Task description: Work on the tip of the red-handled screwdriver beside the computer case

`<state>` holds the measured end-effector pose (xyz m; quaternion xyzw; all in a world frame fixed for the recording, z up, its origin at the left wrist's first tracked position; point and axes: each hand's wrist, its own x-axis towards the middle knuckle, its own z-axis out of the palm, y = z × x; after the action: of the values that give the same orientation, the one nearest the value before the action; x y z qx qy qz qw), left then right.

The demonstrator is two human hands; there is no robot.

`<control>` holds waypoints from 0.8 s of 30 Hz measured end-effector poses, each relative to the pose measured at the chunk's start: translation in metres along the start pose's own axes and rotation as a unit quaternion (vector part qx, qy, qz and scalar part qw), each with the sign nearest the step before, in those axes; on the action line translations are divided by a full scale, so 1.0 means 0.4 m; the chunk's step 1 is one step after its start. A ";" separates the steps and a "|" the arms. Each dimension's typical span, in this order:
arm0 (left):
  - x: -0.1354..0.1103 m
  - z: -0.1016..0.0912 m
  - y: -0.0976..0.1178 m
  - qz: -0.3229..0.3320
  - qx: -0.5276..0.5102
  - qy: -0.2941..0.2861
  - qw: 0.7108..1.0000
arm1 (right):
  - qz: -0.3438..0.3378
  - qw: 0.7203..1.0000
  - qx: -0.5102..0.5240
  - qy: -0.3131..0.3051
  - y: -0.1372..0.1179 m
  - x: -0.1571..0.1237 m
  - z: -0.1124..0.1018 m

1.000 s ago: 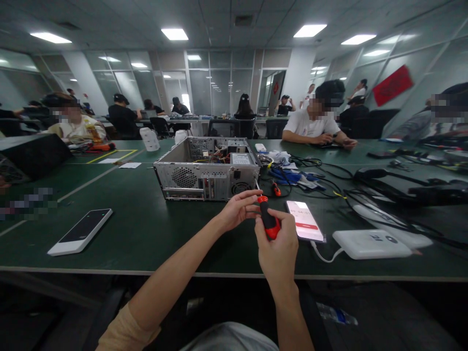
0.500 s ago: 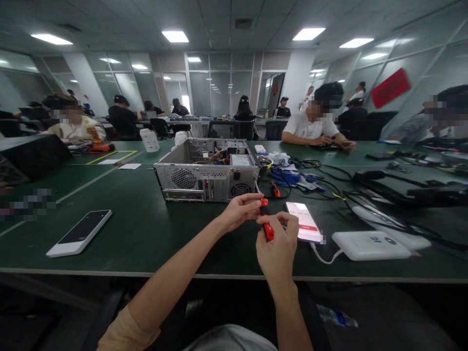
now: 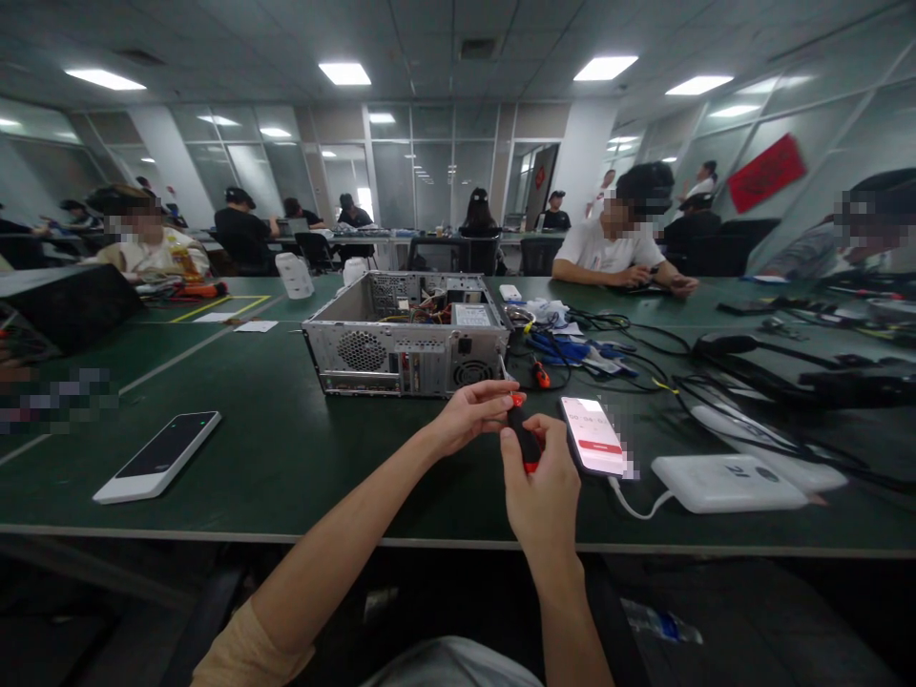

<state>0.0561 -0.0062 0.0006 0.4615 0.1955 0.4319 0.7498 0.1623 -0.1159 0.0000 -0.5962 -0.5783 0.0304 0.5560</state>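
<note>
A black-and-red screwdriver is held between both hands, its metal shaft pointing away from me to the right rear edge of an open computer case. My left hand pinches it near the front red end of the handle. My right hand grips the rear of the handle between thumb and fingers. The tip meets the metal panel beside the power supply's fan grille; the screw itself is too small to make out. Inside the topless case, wires and a power supply show.
A lit phone lies right of my hand, cabled to a white power bank. Another screwdriver, blue gloves and black cables lie beyond. A white device rests at left. People sit across the green table.
My right hand's fingers have shifted round the screwdriver handle, baring more of its black part. My left hand stays at the front end, and the case has not moved.
</note>
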 end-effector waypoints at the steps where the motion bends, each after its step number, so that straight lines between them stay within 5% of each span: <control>1: -0.001 0.000 0.001 0.000 0.001 -0.002 1.000 | 0.007 1.000 0.001 -0.003 0.001 0.000 -0.001; 15: -0.003 0.002 -0.005 -0.020 0.039 -0.026 0.999 | 0.061 0.998 0.020 -0.008 0.016 -0.018 -0.023; 24: -0.006 0.001 -0.006 -0.104 0.163 -0.048 0.980 | 0.096 0.994 -0.024 -0.050 0.047 -0.013 -0.042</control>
<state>0.0561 -0.0090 -0.0016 0.5752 0.2740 0.2909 0.7138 0.1843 -0.1250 -0.0099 -0.6598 -0.5460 0.1001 0.5065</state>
